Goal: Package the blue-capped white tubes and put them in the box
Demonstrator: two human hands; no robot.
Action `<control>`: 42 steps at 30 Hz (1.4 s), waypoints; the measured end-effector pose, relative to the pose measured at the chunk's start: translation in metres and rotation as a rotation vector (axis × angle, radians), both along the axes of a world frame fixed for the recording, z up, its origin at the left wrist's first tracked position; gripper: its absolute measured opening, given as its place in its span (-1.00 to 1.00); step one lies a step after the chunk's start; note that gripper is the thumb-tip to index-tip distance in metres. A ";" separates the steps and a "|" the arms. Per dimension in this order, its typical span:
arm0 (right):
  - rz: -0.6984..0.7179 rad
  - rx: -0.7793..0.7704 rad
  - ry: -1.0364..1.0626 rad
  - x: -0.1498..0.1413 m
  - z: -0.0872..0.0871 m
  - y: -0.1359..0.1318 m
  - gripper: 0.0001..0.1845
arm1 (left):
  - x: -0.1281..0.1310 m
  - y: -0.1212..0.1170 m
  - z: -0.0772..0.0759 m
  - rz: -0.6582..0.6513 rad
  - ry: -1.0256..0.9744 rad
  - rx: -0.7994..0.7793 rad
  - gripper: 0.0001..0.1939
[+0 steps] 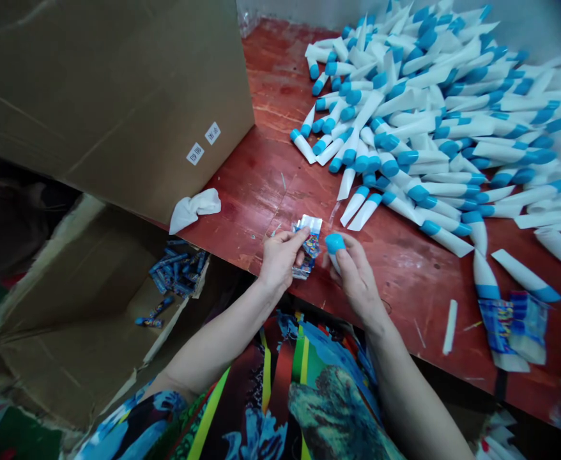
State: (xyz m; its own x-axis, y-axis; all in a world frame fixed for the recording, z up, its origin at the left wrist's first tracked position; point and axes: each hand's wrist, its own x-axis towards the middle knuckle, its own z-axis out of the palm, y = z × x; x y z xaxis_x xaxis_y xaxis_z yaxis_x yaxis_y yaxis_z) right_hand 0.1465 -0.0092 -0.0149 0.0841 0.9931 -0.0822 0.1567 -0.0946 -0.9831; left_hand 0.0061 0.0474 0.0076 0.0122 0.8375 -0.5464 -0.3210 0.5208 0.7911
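Near the front edge of the red table, my left hand (283,255) is closed on a few small blue printed plastic sleeves (312,237), thumb on top. Just to its right, my right hand (354,268) has its fingers wrapped round a white tube with a blue cap (335,243), cap end upward. The tube's lower part is hidden by my fingers. Sleeves and tube are close together but look apart. Beyond my hands lies a large pile of white blue-capped tubes (395,156), many with flat, flared ends.
A tall cardboard box (141,96) stands at the left on the red table (280,153), with a crumpled white cloth (197,209) beside it. Below, an open carton (89,326) holds several blue wrapped tubes (177,268). More printed sleeves (515,326) and a white strip (450,327) lie at right.
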 end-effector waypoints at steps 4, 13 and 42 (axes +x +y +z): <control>0.073 -0.005 -0.326 0.001 0.017 -0.015 -0.51 | -0.001 0.002 0.000 0.022 -0.021 0.012 -0.51; 0.106 0.020 -0.740 -0.001 0.030 -0.012 -0.43 | -0.009 0.004 -0.001 -0.062 -0.046 0.020 -0.49; 0.106 0.062 -0.687 -0.008 0.025 -0.006 -0.48 | -0.009 0.000 -0.003 -0.088 -0.076 0.016 -0.50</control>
State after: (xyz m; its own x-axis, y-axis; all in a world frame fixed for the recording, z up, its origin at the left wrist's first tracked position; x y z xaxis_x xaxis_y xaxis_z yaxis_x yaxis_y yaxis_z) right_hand 0.1386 -0.0152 0.0098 -0.0011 0.9999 0.0121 0.7501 0.0088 -0.6613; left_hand -0.0031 0.0477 0.0045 0.1272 0.8399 -0.5276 -0.3338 0.5372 0.7746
